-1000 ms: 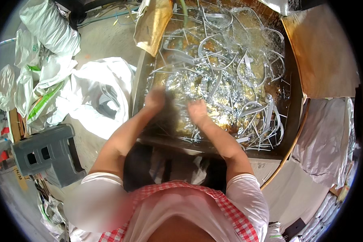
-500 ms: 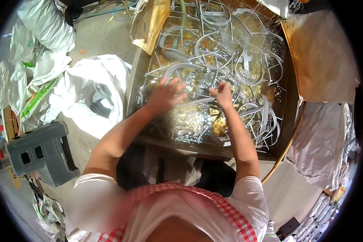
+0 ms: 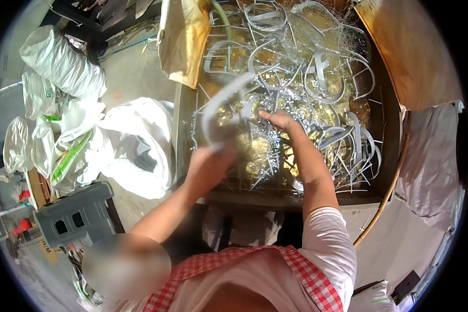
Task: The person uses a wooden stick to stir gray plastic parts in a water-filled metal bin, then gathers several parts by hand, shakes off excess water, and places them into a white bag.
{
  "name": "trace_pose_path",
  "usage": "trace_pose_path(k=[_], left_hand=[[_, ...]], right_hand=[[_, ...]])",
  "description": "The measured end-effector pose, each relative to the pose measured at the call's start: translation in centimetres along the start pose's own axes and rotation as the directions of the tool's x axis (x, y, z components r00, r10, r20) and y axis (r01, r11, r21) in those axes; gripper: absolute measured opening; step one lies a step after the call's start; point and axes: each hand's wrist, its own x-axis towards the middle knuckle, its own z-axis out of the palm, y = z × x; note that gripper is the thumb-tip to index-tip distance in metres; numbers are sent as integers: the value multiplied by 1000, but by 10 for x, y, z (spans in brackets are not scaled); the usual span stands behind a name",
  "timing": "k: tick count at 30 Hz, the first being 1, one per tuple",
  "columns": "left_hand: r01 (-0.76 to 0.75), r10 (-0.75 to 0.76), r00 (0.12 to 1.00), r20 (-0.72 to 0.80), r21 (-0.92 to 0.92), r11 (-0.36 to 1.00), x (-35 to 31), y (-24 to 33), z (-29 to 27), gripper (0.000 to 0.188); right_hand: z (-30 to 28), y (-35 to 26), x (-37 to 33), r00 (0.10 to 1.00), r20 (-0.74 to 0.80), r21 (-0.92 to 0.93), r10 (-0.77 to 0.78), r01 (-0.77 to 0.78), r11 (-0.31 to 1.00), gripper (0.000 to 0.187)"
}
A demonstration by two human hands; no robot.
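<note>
A grey curved plastic strip (image 3: 218, 104), blurred by motion, rises over the water in the left part of a wide dark tank (image 3: 393, 156). Its lower end meets my left hand (image 3: 212, 162), whose fingers are smeared but appear closed around it. Near the middle of the tank is my right hand (image 3: 280, 120), fingers curled and thumb pointing left. What it pinches, if anything, I cannot make out. Around both hands lie several more grey curved strips (image 3: 325, 83) with thin straight stems, partly under the rippling water.
Left of the tank stands an open white sack (image 3: 164, 177), with filled plastic bags (image 3: 62, 62) behind it and a grey plastic step stool (image 3: 78, 218) nearer me. A green hose (image 3: 223, 21) enters at the back. Stained sheets (image 3: 184, 41) hang at both sides; a brown pipe (image 3: 385, 208) runs along the right.
My left hand went from spread fingers over a strip to closing on it, and the strip is now lifted. My right hand stays near the middle. The whole view has shifted slightly.
</note>
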Motion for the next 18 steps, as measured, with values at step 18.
trace_pose_path(k=[18], left_hand=[[315, -253, 947, 200, -739, 596, 123, -79, 91, 41]], right_hand=[[28, 21, -49, 983, 134, 584, -122, 21, 812, 44]])
